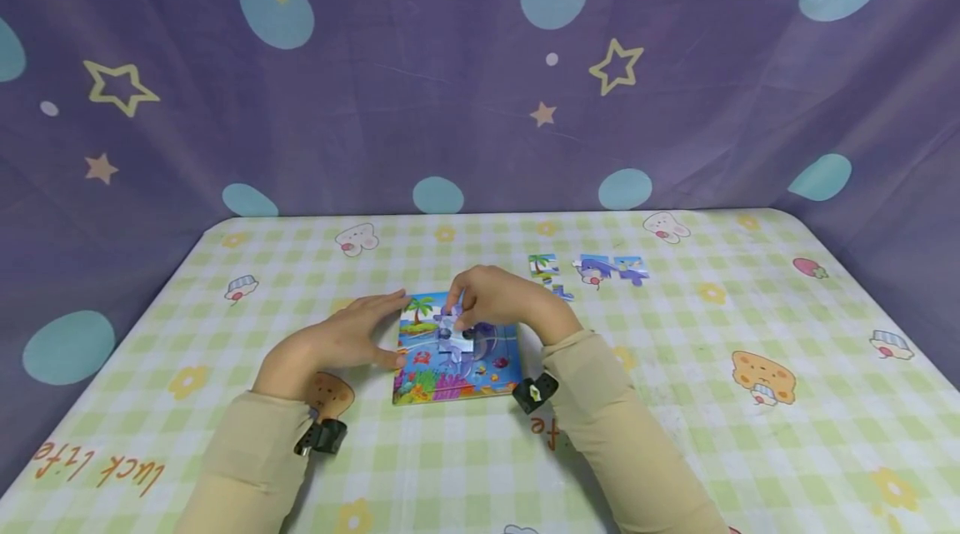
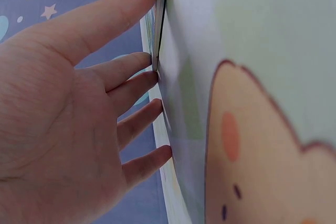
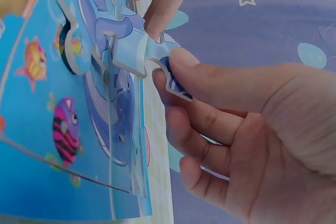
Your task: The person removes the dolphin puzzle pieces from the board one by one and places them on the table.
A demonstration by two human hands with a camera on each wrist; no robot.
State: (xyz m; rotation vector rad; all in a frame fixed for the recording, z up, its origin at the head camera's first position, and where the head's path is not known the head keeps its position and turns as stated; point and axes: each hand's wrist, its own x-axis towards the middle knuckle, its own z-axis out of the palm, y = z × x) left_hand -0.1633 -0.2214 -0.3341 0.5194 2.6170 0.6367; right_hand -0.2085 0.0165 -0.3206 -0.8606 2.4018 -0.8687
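At the middle of a green checked tablecloth [image 1: 675,401], a left hand [image 1: 330,348] with spread fingers steadies a square sea-picture puzzle board [image 1: 480,371] while a right hand [image 1: 498,299] pinches a blue cardboard puzzle piece [image 3: 144,56] over its centre.

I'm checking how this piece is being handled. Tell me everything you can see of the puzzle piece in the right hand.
The puzzle piece is a thin, flat, card-like jigsaw cutout with white edges, printed pale blue and darker blue. It has rounded knobs and notches. The right hand pinches its outer end between thumb and fingers, holding it over the puzzle board; its inner end lies against the board's dolphin picture. Whether it is fully seated cannot be told.
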